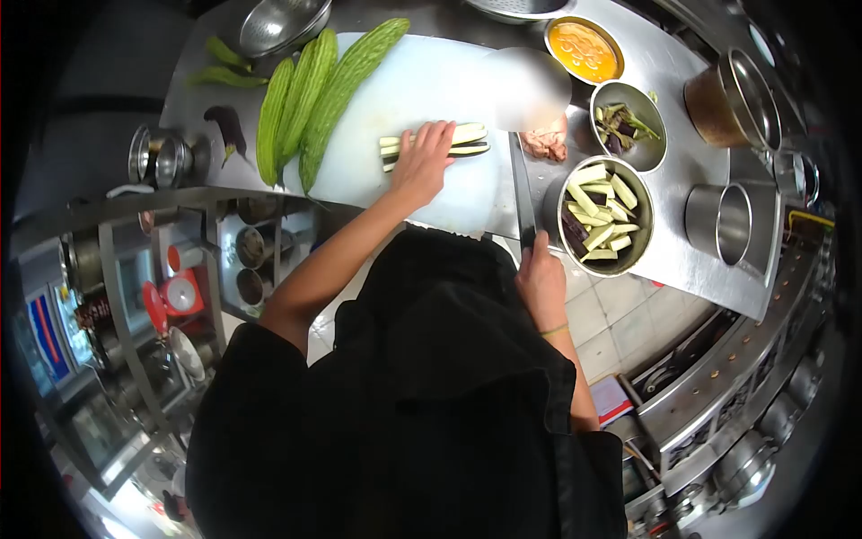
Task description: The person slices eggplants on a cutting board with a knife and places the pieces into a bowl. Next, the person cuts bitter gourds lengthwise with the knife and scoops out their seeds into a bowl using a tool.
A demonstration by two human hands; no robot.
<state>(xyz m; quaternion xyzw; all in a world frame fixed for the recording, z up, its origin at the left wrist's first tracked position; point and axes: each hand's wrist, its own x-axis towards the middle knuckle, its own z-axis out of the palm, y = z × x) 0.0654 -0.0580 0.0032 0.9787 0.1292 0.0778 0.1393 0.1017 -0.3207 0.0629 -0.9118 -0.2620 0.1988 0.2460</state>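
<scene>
My left hand [426,162] lies over long cut eggplant strips [469,135] on the white cutting board [404,90], its fingers bent across them and holding them down. White flesh and dark skin show on the strips. In my right hand [541,278] is the handle of a long knife [523,189]. Its blade points away from me at the board's right edge, apart from the strips. Just right of the knife, a metal pot [650,225] holds cut eggplant pieces [600,202]. Some pinkish raw meat [546,142] lies beyond it, partly covered by a blurred patch.
Several long green bitter gourds [310,99] lie at the board's left. A small dark eggplant [226,135] is farther left. At the right stand a bowl of trimmings [628,130], a bowl of orange liquid [584,49] and empty metal pots [718,220]. A colander [283,25] stands behind.
</scene>
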